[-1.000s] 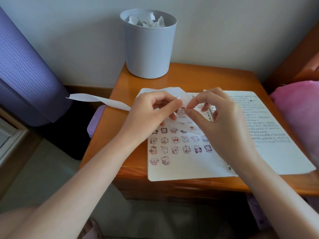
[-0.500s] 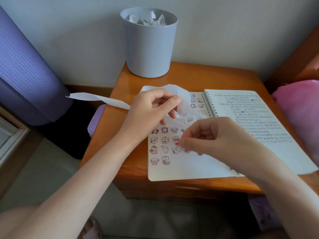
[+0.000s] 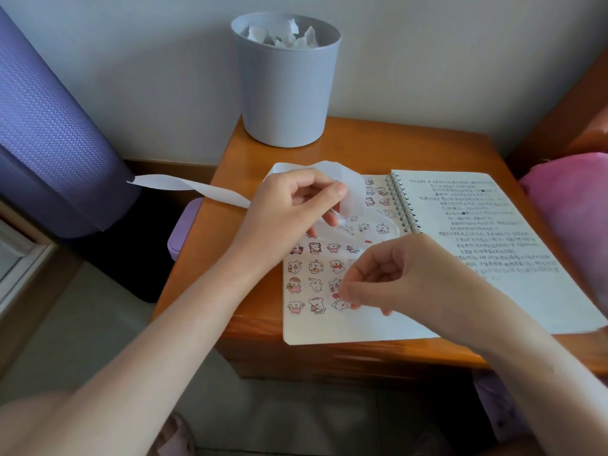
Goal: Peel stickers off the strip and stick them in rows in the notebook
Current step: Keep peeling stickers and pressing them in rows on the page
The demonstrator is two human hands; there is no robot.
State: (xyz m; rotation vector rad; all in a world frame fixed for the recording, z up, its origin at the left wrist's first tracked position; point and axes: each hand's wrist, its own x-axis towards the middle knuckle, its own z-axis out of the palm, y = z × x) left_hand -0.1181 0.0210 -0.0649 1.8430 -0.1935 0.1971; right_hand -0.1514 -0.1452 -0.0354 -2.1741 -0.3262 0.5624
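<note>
White strip point(image 3: 194, 189) pinched in left hand point(image 3: 289, 212), trailing left off the surface point(image 3: 362, 149) | right hand point(image 3: 388, 278) fingertips pressing a sticker point(image 3: 340, 304) onto bottom row of notebook point(image 3: 329, 327) | small cartoon animals in rows

I see an orange-brown glossy wooden desk point(image 3: 362, 149), a pale grey plastic bin point(image 3: 283, 93), a white spiral notebook point(image 3: 493, 258) with pink-and-red cartoon stickers point(image 3: 316, 284).
</note>
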